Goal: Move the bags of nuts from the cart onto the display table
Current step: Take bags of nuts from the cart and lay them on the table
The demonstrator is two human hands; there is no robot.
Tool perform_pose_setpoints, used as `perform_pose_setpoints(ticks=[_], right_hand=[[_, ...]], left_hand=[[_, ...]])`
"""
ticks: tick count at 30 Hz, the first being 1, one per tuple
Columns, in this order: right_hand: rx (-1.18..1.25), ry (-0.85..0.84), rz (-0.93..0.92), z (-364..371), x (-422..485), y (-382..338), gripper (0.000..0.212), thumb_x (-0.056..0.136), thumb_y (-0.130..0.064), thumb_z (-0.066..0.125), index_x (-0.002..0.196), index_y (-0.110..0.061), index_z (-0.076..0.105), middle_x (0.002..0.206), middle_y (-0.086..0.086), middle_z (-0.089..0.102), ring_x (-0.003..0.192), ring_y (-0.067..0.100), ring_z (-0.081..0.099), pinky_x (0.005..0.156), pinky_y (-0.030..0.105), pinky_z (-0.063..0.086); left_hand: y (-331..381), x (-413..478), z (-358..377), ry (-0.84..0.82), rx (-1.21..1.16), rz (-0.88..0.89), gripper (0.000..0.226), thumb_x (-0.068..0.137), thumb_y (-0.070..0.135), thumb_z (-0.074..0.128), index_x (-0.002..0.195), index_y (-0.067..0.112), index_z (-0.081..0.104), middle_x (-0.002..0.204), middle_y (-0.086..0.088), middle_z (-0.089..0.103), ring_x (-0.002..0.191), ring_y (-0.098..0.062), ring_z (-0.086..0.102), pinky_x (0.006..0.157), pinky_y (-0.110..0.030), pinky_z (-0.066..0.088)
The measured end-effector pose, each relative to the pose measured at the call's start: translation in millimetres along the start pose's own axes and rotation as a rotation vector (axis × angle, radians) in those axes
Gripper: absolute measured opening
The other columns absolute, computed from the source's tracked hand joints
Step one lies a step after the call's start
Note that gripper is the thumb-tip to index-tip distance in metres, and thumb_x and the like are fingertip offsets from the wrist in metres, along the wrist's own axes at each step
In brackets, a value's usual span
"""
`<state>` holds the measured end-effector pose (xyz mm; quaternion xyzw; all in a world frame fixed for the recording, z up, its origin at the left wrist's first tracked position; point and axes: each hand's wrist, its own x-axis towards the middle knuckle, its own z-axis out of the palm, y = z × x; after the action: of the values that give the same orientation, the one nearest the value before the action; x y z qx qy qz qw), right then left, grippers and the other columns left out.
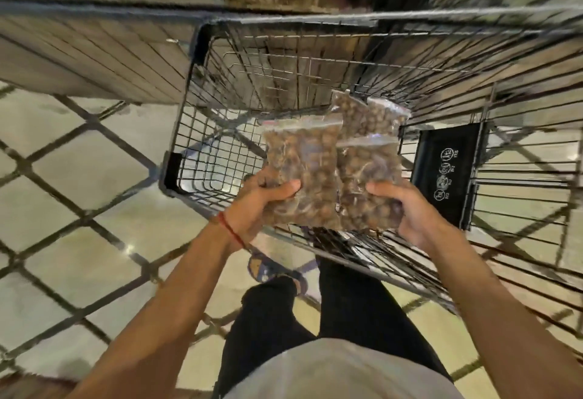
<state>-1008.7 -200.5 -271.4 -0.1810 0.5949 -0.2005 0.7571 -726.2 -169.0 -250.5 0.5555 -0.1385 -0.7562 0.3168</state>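
The left hand [258, 206] grasps the left bag of nuts [303, 158], the right hand [407, 212] the right bag [369, 174], over the cart [202, 38]. Its black flap [448, 174] reads "NO" and "YES"; tiled floor [79, 240] below.

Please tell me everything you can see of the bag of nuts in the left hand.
The bag is a clear plastic zip pouch with a reddish strip along its closed top, packed with round brown nuts. It stands nearly upright above the wire cart. The left hand grips its lower left corner, thumb across the front. Its right edge meets the neighbouring bag, which the right hand holds.
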Motion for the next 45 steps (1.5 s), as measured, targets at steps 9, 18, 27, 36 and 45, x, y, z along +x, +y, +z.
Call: perform_pose_setpoints(ticks=[9,18,27,36,45], right_hand=[[-0.001,-0.131,-0.138,74,-92,4,0.056,0.07,-0.025,0.085,0.123,-0.014,0.072,0.099,0.006,0.083,0.081,0.021,0.082,0.063,0.041,0.067],[-0.169,-0.338,-0.182,152,-134,42,0.071,0.046,-0.042,0.107,0.107,-0.016,0.08,0.11,0.015,0.078,0.096,0.029,0.077,0.074,0.041,0.067],[-0.324,-0.467,-0.13,242,-137,82,0.085,0.035,-0.04,0.11,0.11,-0.016,0.08,0.117,0.016,0.079,0.098,0.028,0.079,0.087,0.046,0.065],[-0.477,-0.574,-0.124,329,-113,66,0.105,0.046,-0.043,0.107,0.136,-0.008,0.063,0.129,0.019,0.075,0.109,0.033,0.077,0.084,0.043,0.066],[-0.549,-0.662,-0.069,429,-51,25,0.06,0.075,-0.017,0.081,0.133,-0.012,0.065,0.124,0.016,0.077,0.105,0.031,0.078,0.082,0.043,0.066]], left_hand=[[-8,-133,-31,-0.065,-0.128,0.25,0.056,0.08,0.004,0.066,0.135,0.006,0.058,0.124,-0.013,0.073,0.115,-0.031,0.07,0.093,-0.041,0.059],[-63,-233,-81,0.02,-0.29,0.298,0.101,0.059,0.045,0.097,0.141,0.006,0.052,0.134,-0.023,0.066,0.121,-0.044,0.066,0.094,-0.051,0.058],[-113,-295,-138,0.163,-0.459,0.387,0.071,0.083,0.04,0.076,0.14,0.004,0.055,0.129,-0.021,0.069,0.114,-0.039,0.07,0.087,-0.044,0.06],[-112,-315,-189,0.471,-0.514,0.363,0.064,0.081,0.04,0.07,0.135,0.008,0.061,0.125,-0.017,0.073,0.112,-0.036,0.072,0.082,-0.042,0.063],[-52,-308,-260,0.566,-0.558,0.422,0.077,0.072,0.047,0.085,0.133,0.006,0.063,0.124,-0.02,0.073,0.114,-0.041,0.07,0.091,-0.048,0.061]])
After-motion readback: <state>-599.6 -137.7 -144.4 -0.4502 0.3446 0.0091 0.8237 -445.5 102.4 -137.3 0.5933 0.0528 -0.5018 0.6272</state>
